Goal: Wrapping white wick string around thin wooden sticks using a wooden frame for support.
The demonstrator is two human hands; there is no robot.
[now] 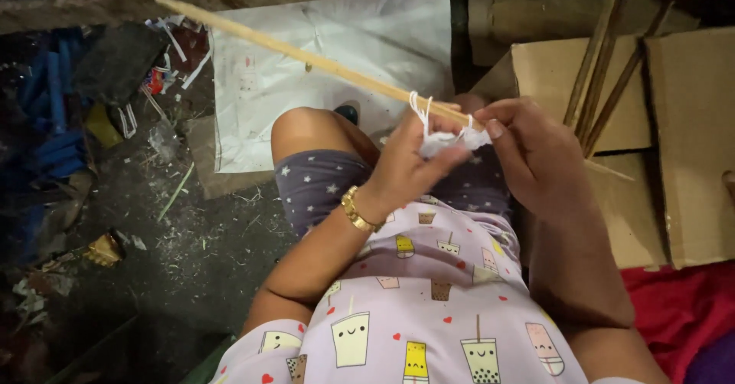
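Observation:
A long thin bamboo stick [306,55] runs from the upper left down to my hands, its short end poking out at the right. My left hand [409,162], with a gold bracelet on the wrist, pinches white thread [440,140] wound around the stick. Against the same wad of thread, my right hand [536,154] grips the stick from the right. A loop of the thread stands up over the stick between my thumbs. Both hands hover above my knees.
A white plastic sheet [306,85] lies on the dirt ground ahead. Flattened cardboard [674,124] with several more sticks [605,78] on it is at the right. Scraps and litter [99,250] lie at the left, red cloth [674,307] at the lower right.

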